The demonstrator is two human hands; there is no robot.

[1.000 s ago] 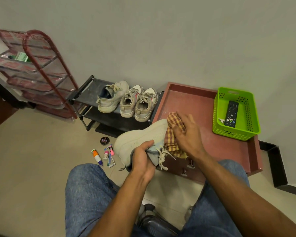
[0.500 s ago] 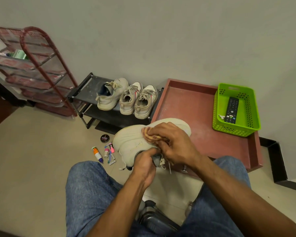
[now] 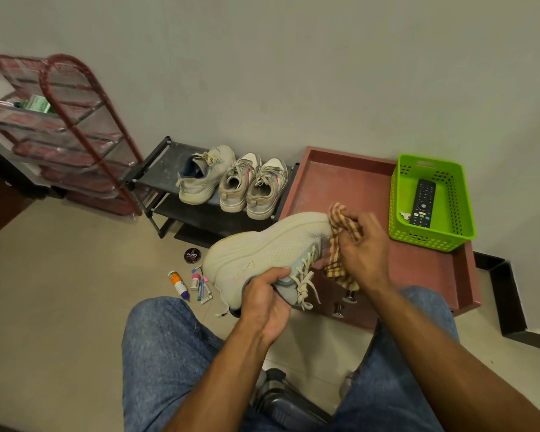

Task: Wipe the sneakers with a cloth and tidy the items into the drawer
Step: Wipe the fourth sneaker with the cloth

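Rubbing checked cloth (image 3: 345,235) on sneaker (image 3: 272,247), left hand (image 3: 264,302) holding.

The light is soft and rather dim, with a slightly green-grey tone on the wall (image 3: 293,73). Shadows are weak and diffuse; a darker zone lies under the black shoe rack (image 3: 200,219) and between the person's knees. The wide lens bends the straight lines near the edges, so the red rack (image 3: 85,132) on the left leans inward. The corners look darker and a little soft. No strong glare shows.
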